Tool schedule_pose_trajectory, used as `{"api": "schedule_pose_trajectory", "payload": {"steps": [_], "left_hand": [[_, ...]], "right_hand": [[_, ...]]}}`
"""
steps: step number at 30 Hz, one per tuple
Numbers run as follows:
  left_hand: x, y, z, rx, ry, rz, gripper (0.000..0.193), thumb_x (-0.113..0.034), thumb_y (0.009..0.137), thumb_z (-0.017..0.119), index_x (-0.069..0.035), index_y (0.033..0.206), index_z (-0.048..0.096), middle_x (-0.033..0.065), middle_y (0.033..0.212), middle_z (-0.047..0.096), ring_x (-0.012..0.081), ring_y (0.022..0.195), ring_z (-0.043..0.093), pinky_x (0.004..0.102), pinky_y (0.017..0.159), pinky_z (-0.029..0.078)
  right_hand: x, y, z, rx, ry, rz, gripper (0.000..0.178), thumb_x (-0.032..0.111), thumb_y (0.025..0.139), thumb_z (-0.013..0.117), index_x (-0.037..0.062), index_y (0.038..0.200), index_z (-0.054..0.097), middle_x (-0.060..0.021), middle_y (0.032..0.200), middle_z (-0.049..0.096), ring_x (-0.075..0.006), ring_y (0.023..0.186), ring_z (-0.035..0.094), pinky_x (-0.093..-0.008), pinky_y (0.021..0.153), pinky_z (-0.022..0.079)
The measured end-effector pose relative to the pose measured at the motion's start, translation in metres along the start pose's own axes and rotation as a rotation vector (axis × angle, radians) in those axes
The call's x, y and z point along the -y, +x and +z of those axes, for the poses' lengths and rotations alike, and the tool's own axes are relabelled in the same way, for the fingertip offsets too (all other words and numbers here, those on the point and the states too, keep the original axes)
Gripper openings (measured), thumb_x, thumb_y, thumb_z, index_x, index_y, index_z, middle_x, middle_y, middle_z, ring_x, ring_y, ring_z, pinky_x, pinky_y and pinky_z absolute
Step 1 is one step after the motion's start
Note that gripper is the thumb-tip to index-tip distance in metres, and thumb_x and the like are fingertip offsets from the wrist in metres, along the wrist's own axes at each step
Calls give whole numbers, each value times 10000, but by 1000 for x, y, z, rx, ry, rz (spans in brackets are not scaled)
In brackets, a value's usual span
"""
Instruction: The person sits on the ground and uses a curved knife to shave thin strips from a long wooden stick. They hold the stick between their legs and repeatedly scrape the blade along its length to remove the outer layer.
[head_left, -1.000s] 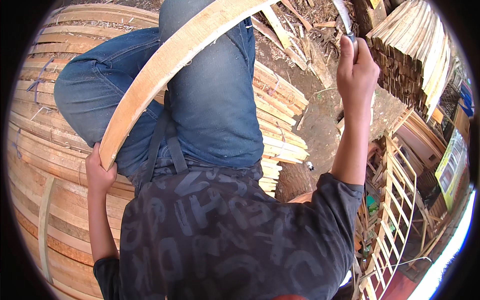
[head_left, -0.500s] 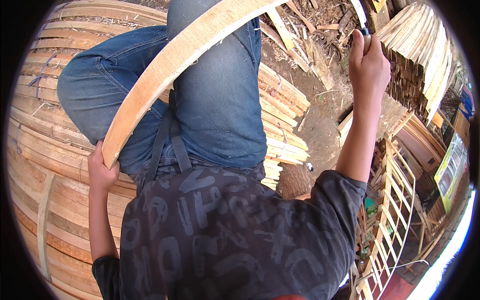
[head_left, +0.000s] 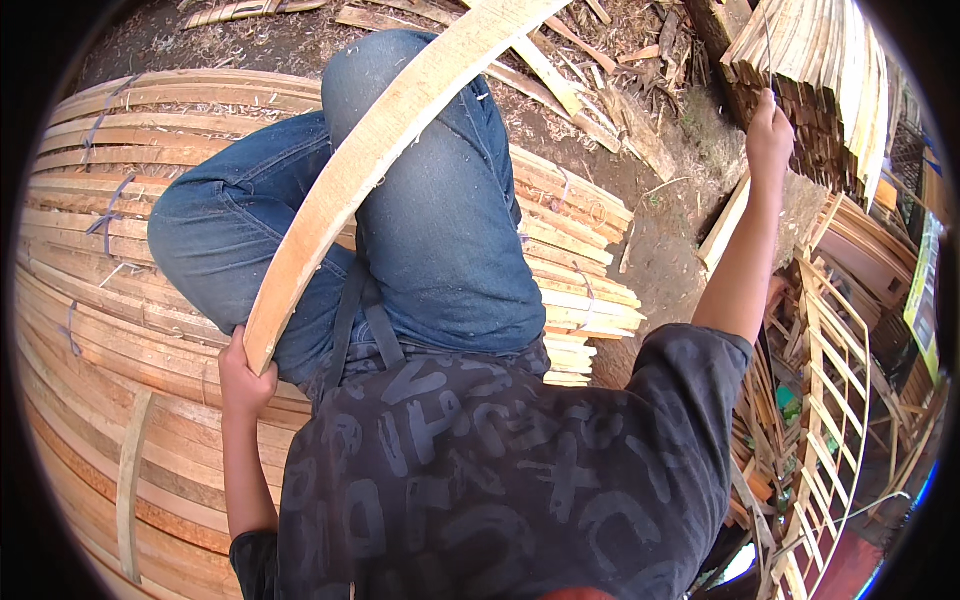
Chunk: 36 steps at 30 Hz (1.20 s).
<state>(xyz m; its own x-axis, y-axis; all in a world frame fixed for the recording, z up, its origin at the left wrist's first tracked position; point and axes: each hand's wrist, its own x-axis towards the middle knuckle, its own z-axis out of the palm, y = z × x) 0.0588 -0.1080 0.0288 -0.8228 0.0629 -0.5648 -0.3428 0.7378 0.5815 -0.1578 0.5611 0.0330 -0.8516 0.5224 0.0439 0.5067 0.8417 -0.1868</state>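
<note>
Hands well apart, head view: left hand clamped on lower end of curved board, right hand gripping knife, out to the right | Board: slanting across legs, upper end out of frame | Handling, judged: stiff, moderately light, splintery; hold by lower end | Containers: none made out

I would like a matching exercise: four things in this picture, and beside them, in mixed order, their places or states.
1. Long, curved pale-wood strip
2. Bare left hand
3. Slim grey-bladed knife
4. Slatted wooden frame

A. Held in the right hand
B. At the picture's lower right
C. Crossing over blue denim jeans
D. Gripping the strip's lower end

Pairs: 1-C; 2-D; 3-A; 4-B
</note>
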Motion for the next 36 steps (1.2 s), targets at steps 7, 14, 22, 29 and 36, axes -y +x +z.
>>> {"api": "schedule_pose_trajectory", "payload": {"steps": [7, 14, 22, 29, 36], "left_hand": [[1, 10, -45, 401, -182, -209, 318, 25, 618, 507, 16, 935, 529, 8, 767, 492, 132, 727, 463, 260, 696, 413], [5, 12, -58, 559, -339, -340, 238, -3, 621, 544, -43, 855, 524, -35, 650, 403, 78, 615, 401, 248, 571, 346], [22, 8, -50, 627, -433, -309, 213, -190, 741, 662, -68, 840, 519, -32, 678, 438, 75, 582, 429, 239, 517, 347], [26, 19, -47, 701, -561, -365, 222, -179, 724, 658, -63, 829, 500, -19, 666, 434, 86, 550, 412, 246, 495, 337], [30, 17, -48, 724, -544, -349, 194, -187, 740, 638, -69, 813, 503, -19, 624, 428, 87, 535, 406, 240, 488, 322]], "right_hand": [[95, -185, 69, 122, 712, -29, 388, 289, 980, 544, 4, 721, 500, -73, 532, 429, -139, 494, 384, -336, 475, 322], [186, -211, 37, 87, 547, -498, 340, 378, 896, 639, 73, 780, 544, -104, 591, 605, -297, 524, 622, -381, 460, 470], [162, -136, 41, -170, 203, -568, 380, 471, 921, 569, 116, 784, 582, -70, 557, 607, -249, 482, 627, -360, 417, 473], [154, -141, 39, -78, 220, -501, 382, 469, 928, 559, 107, 812, 591, -94, 556, 609, -266, 489, 628, -390, 437, 480], [177, -122, 41, -84, 246, -410, 381, 470, 941, 534, 112, 820, 578, -104, 568, 622, -282, 527, 653, -394, 462, 507]]}}
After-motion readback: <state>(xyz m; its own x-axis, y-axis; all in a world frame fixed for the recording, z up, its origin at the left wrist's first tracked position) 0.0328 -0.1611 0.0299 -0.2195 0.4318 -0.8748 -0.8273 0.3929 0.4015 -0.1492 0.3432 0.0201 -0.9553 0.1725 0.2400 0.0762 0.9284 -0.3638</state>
